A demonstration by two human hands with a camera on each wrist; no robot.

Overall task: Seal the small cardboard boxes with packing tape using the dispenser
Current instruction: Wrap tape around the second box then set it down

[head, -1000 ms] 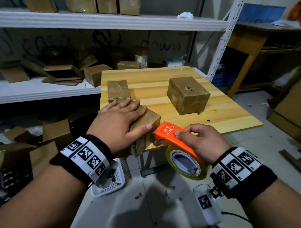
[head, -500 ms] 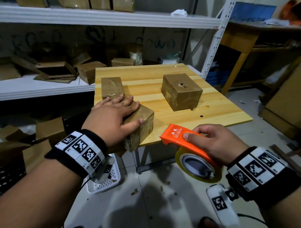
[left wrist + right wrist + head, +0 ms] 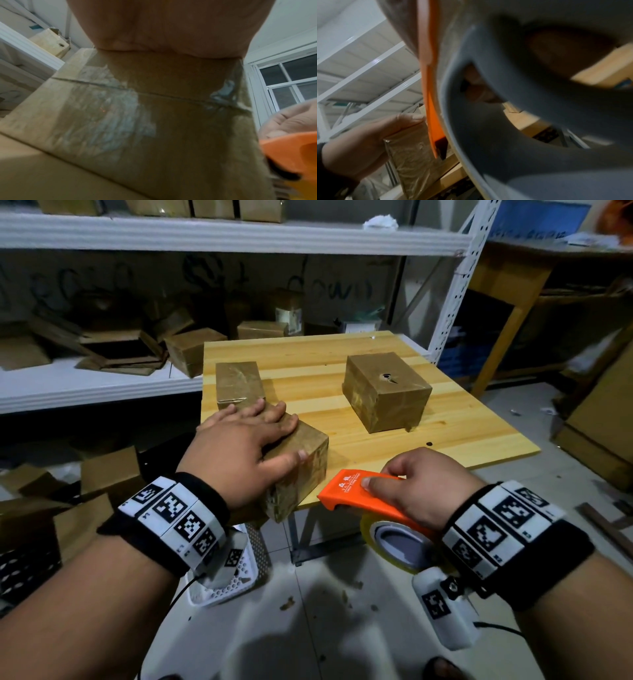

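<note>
The wooden table [image 3: 376, 378] has a light top made of long boards. Three cardboard boxes lie on it. The cube box with a hole [image 3: 387, 392] in its top stands to the right of the table's middle. The flat box [image 3: 238, 381] lies near the table's left edge, toward the back. The front box [image 3: 301, 460] sits at the table's near left corner, just in front of the flat box, and it hangs partly over the table's front edge. A small dark spot [image 3: 429, 444] marks the top near the front edge.
</note>
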